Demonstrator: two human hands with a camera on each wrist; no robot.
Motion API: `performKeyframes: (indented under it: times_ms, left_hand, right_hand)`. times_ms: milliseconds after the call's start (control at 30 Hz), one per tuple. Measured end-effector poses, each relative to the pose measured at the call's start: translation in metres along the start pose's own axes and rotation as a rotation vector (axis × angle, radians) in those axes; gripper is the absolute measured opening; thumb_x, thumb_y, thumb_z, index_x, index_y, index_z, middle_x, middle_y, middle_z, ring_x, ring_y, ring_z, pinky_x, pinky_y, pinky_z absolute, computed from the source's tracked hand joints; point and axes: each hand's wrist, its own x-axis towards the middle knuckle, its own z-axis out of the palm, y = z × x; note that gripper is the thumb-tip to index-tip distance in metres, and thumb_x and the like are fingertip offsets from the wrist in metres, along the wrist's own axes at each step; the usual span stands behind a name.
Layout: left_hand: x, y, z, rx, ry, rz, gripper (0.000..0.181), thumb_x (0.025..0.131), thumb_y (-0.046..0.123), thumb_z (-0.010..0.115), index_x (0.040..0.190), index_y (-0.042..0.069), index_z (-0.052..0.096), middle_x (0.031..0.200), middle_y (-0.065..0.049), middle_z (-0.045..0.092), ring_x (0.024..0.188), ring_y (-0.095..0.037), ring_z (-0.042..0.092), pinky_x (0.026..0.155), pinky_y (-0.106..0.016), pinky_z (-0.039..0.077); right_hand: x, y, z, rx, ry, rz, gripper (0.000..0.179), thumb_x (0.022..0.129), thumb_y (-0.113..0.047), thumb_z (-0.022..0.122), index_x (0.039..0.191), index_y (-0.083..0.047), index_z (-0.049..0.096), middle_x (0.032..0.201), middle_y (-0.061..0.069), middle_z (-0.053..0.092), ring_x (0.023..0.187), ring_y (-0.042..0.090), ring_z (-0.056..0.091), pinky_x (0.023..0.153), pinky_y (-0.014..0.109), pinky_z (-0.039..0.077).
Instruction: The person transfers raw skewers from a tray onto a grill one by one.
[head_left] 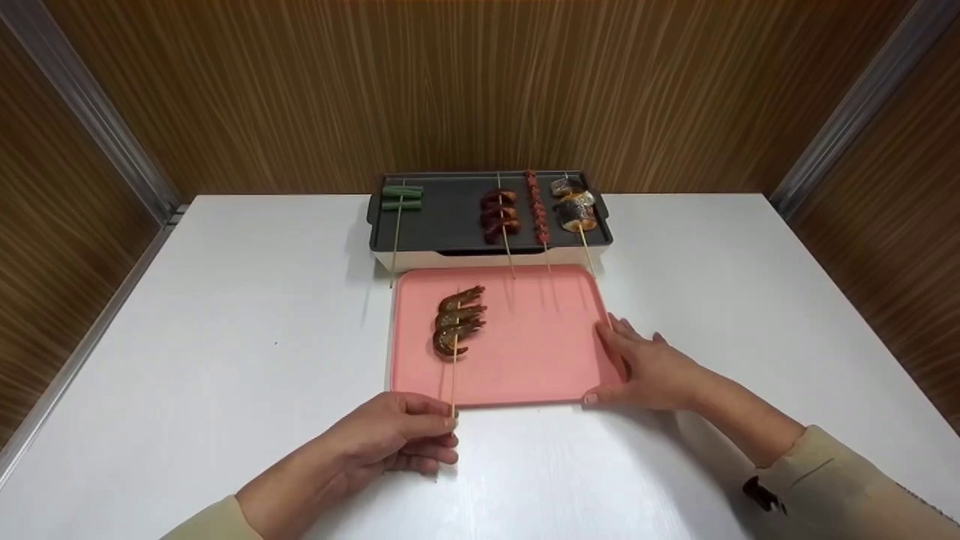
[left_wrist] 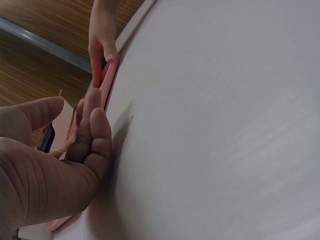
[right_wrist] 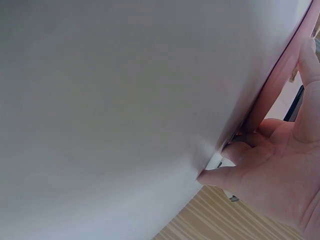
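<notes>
Between thumb and fingertips, my left hand pinches the lower end of a wooden stick threaded with three shrimp, the shrimp skewer. The shrimp overlap the left half of a pink tray in the head view. My right hand grips the tray's front right corner, its thumb along the front edge and its fingers at the right side. In the right wrist view, the fingers curl in low by the tray wall.
Behind the tray stands a dark grill plate on a white base. Across it lie a green vegetable skewer, a dark reddish-brown skewer, a thin red skewer and a fish-like skewer. Wood-patterned panels enclose the white table.
</notes>
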Motion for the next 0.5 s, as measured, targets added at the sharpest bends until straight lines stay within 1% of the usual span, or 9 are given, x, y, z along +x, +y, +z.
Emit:
performKeyframes:
  times_ms: [200, 500]
  left_hand:
    - [-0.0011, 0.0043, -0.0016, 0.005, 0.016, 0.043, 0.036, 0.098, 0.009, 0.074, 0.129, -0.005, 0.064, 0.092, -0.008, 0.075, 0.078, -0.014, 0.076, 0.068, -0.023, 0.061]
    - [-0.0069, 0.0076, -0.0079, 0.018, 0.046, 0.059, 0.041, 0.098, 0.008, 0.075, 0.136, -0.007, 0.065, 0.091, -0.008, 0.077, 0.076, -0.013, 0.075, 0.07, -0.023, 0.062]
  right_hand:
    - [-0.0016, 0.0, -0.001, -0.007, 0.005, -0.018, 0.126, 0.083, -0.075, 0.076, 0.166, 0.003, 0.025, 0.174, 0.023, 0.015, 0.158, 0.047, 0.019, 0.121, 0.075, 0.015]
    - [-0.0017, 0.0, -0.0013, -0.008, 0.006, -0.017, 0.126, 0.082, -0.075, 0.077, 0.166, 0.003, 0.024, 0.174, 0.024, 0.015, 0.158, 0.047, 0.019, 0.121, 0.075, 0.015]
